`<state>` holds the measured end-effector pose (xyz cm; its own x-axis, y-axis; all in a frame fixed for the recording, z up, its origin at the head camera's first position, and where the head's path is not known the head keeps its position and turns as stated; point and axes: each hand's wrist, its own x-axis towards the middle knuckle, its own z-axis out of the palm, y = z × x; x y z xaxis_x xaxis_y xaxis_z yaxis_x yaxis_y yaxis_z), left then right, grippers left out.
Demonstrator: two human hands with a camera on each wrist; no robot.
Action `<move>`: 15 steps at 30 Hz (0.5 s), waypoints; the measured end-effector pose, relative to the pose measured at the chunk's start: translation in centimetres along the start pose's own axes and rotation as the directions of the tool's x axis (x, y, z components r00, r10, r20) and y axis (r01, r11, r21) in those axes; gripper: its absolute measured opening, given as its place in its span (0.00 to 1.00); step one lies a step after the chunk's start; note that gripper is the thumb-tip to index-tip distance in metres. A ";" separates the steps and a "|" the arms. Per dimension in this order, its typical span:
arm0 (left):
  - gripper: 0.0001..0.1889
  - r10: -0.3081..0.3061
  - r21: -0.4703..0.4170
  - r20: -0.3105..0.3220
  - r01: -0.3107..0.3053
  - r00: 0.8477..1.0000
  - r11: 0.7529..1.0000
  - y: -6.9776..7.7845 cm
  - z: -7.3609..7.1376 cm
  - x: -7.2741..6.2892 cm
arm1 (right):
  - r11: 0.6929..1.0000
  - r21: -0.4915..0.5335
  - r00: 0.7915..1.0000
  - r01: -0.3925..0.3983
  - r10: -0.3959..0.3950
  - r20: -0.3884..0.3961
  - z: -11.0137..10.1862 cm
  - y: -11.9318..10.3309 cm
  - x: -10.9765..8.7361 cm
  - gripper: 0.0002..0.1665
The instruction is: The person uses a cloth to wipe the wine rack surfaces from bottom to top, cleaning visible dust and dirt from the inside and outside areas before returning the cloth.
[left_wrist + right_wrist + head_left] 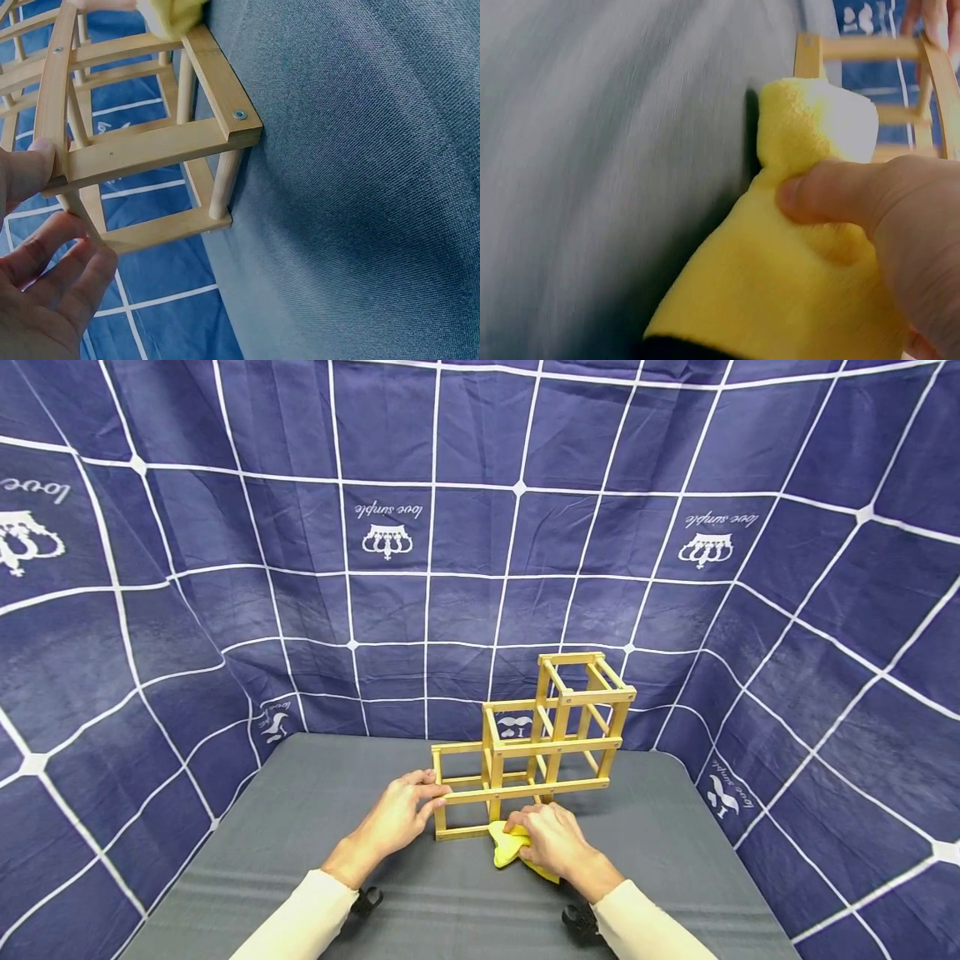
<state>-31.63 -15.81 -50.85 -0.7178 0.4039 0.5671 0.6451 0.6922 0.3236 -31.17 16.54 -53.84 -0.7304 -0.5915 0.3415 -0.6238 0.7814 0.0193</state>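
Observation:
A stepped wooden rack [555, 747] of slats and round dowels stands on the grey cloth surface, tallest at its right. At its low left end, my left hand [397, 814] grips the upper corner. The left wrist view shows the thumb on the slat [150, 150] end and the fingers around the dowel below. My right hand [551, 839] holds a bunched yellow cloth [507, 847] against the front lower part of the rack. In the right wrist view the thumb presses into the fluffy cloth [780, 277], which has a dark edge; the other fingers are mostly hidden.
The grey surface [300, 827] extends around the rack on both sides. Blue fabric [465, 535] with white grid lines and printed crowns hangs behind it and along both sides. Dark bands [366, 902] sit around both wrists near the cream sleeves.

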 end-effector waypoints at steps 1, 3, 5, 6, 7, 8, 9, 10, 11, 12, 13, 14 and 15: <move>0.10 0.007 -0.004 -0.003 -0.007 1.000 1.000 0.0 0.0 0.1 | 1.000 -0.027 1.000 0.001 -0.001 -0.007 -0.2 0.6 -0.5 0.25; 0.10 0.024 -0.002 -0.008 -0.024 1.000 1.000 0.1 0.1 0.2 | 0.998 -0.067 1.000 -0.001 -0.001 -0.020 -0.6 1.7 -1.2 0.26; 0.10 0.036 0.000 -0.014 -0.036 0.999 0.999 0.0 0.1 0.2 | 0.996 -0.086 1.000 -0.005 0.003 -0.024 -0.9 2.5 -1.7 0.27; 0.10 0.040 0.001 -0.018 -0.040 0.999 0.999 0.0 0.1 0.2 | 0.996 -0.090 1.000 -0.004 0.002 -0.027 -1.0 2.7 -1.8 0.27; 0.10 0.043 0.003 -0.022 -0.043 0.999 0.999 0.0 0.1 0.2 | 0.996 -0.093 1.000 -0.004 0.001 -0.028 -1.0 2.9 -1.9 0.26; 0.10 0.048 0.008 -0.026 -0.048 0.999 0.999 0.0 0.0 0.2 | 0.996 -0.092 1.000 -0.004 0.001 -0.028 -1.0 2.9 -1.8 0.26; 0.10 0.047 0.010 -0.030 -0.047 0.998 0.999 -0.1 0.0 0.2 | 0.996 -0.090 1.000 -0.003 0.000 -0.028 -1.0 2.9 -1.7 0.26; 0.10 0.048 0.008 -0.032 -0.047 0.998 0.999 -0.1 -0.1 0.2 | 0.996 -0.087 1.000 -0.001 -0.002 -0.027 -0.9 2.7 -1.5 0.25; 0.09 0.047 0.013 -0.035 -0.047 0.998 0.999 0.0 -0.1 0.2 | 0.997 -0.083 1.000 0.001 -0.003 -0.025 -0.8 2.5 -1.3 0.25; 0.09 0.044 0.012 -0.032 -0.044 0.999 0.999 0.0 -0.2 0.2 | 0.997 -0.080 1.000 0.004 -0.006 -0.023 -0.6 2.1 -1.1 0.24; 0.09 0.040 0.008 -0.027 -0.040 0.999 0.999 0.0 -0.2 0.2 | 0.997 -0.077 1.000 0.004 -0.006 -0.017 -0.5 1.8 -0.8 0.24; 0.09 0.036 0.003 -0.021 -0.036 0.999 0.999 0.0 -0.2 0.2 | 0.997 -0.072 1.000 0.006 -0.007 -0.011 -0.3 1.3 -0.6 0.24; 0.09 0.028 -0.002 -0.011 -0.028 1.000 1.000 0.1 -0.2 0.3 | 0.997 -0.072 1.000 0.011 -0.012 -0.005 -0.2 0.7 -0.3 0.24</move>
<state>-31.71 -15.78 -50.50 -0.6963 0.4164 0.5846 0.6657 0.6792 0.3090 -31.36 17.34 -53.75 -0.7217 -0.5995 0.3460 -0.6102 0.7870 0.0910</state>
